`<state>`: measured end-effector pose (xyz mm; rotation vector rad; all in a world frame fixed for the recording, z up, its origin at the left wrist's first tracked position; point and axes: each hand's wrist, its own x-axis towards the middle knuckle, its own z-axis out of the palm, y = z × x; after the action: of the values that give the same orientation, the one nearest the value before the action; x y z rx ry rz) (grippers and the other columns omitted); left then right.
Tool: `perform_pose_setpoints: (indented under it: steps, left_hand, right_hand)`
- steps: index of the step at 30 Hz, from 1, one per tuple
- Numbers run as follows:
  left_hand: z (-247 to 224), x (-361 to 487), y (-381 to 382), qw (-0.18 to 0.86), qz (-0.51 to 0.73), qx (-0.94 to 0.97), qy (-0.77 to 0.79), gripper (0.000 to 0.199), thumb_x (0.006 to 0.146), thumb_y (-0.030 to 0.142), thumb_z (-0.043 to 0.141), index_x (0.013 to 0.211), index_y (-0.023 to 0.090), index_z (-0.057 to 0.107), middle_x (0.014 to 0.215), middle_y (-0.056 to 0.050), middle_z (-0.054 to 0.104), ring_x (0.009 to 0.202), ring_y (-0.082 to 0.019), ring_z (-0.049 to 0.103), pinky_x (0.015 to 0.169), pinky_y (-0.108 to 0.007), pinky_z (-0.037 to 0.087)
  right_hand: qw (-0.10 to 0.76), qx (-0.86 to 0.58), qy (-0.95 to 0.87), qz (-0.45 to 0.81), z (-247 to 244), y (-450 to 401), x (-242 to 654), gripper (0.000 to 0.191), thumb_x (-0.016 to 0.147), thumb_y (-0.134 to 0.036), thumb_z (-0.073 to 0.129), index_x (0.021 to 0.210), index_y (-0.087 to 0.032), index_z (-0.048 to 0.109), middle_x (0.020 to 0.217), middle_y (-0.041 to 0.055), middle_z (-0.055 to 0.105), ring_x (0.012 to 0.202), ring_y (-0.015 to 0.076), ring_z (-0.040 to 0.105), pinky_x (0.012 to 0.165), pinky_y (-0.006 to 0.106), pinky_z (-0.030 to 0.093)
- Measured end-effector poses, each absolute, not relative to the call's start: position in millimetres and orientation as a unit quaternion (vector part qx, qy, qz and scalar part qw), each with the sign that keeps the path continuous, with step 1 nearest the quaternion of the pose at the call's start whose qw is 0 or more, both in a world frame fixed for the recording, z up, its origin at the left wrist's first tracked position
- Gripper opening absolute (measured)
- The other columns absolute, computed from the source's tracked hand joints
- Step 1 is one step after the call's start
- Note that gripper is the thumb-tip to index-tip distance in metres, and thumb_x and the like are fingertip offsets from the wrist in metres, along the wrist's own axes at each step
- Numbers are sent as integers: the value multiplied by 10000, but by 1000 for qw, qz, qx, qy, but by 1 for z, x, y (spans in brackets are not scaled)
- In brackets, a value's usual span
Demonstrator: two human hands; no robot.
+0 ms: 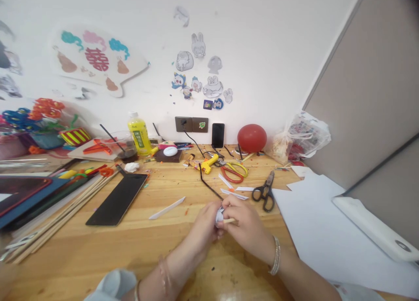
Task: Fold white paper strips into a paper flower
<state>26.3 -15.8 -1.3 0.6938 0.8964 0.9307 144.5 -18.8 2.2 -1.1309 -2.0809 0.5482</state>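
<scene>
My left hand (207,224) and my right hand (244,220) meet over the front middle of the table. Both are closed around a small white piece of paper (219,216), which seems curled. A short pale wooden stick (230,221) pokes out under the fingers of my right hand. Just beyond my fingers runs a bent black fuzzy stem (208,185); whether its near end is held, I cannot tell. To the left lies a white paper strip (167,208). More paper strips (234,194) and black-handled scissors (264,192) lie beyond my right hand.
A yellow glue gun (208,163), red-handled scissors (232,174) and a red balloon (252,138) are towards the wall. Left are a black tablet (118,200), wooden sticks (70,209) and a yellow drink bottle (139,134). White paper sheets (327,231) cover the right side.
</scene>
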Motion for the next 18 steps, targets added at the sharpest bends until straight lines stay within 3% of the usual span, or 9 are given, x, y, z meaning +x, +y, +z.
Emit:
perform_pose_setpoints:
  steps: [5,11,15,18]
  left_hand:
    - [-3,24,-14,775,409,261,406,167,735,299,494,626,172,488,443,71,440,346,-40,363,385,-154,242]
    - [-3,21,-11,825,358,221,378,390,833,461,334,661,162,517,427,29,491,339,-105,484,351,-189,338]
    - [-4,25,-14,779,464,218,362,251,816,417,452,783,179,523,606,29,585,482,-95,546,459,-205,444]
    - [-8,28,-14,727,509,218,406,233,809,387,481,745,165,517,576,33,571,469,-78,526,427,-165,397]
  right_hand:
    - [321,-457,-805,200,7,-19,146,161,695,-83,654,580,-164,575,816,-17,515,726,114,518,646,230,364]
    - [341,-457,-796,204,11,-19,148,76,717,-112,643,701,-186,642,826,-5,494,745,127,521,667,243,380]
    - [378,-481,-765,202,3,-19,142,131,731,-95,623,625,-173,625,768,-8,498,729,127,516,651,237,380]
    - [381,-448,-785,196,1,-19,141,166,768,-93,567,642,-179,630,775,-3,514,715,123,515,629,235,376]
